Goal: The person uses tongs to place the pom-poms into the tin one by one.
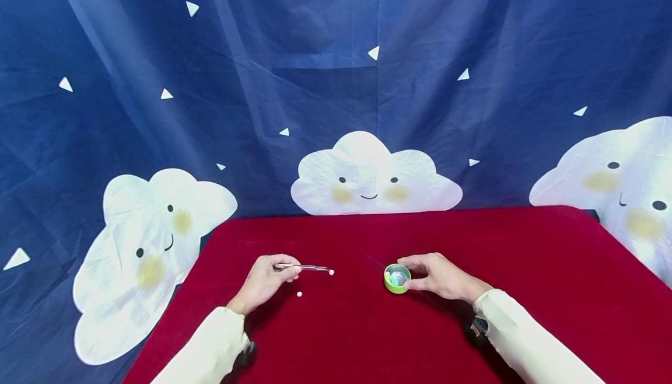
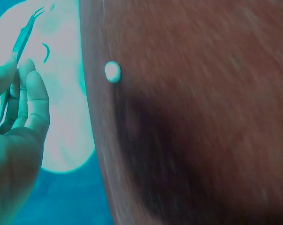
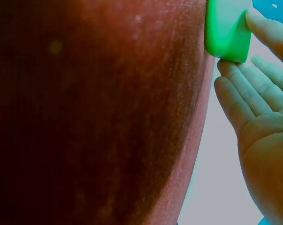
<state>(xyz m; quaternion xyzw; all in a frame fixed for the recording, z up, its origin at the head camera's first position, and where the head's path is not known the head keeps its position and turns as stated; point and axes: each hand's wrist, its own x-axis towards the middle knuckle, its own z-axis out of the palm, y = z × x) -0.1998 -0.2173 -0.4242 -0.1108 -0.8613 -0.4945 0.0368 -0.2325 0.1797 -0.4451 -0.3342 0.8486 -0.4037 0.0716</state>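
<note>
My left hand (image 1: pixel 269 279) pinches a pair of metal tweezers (image 1: pixel 301 266) between thumb and fingers, the tips pointing right. At those tips sits a small white ball (image 1: pixel 331 272), which shows only faintly in the left wrist view. A second white ball (image 1: pixel 299 294) lies on the red cloth below the left hand; it is large and plain in the left wrist view. My right hand (image 1: pixel 441 276) grips a round, green-rimmed container (image 1: pixel 397 289) by its right side, thumb on the near side. Inside the container are pale green and white pieces. The tweezers' tips are well left of it.
A red cloth (image 1: pixel 336 343) covers the table, whose far edge meets a dark blue curtain (image 1: pixel 315 98) with cloud faces and white triangles. Both forearms wear cream sleeves (image 1: pixel 530 337), and a dark band with a device (image 1: pixel 479 327) sits at the right wrist.
</note>
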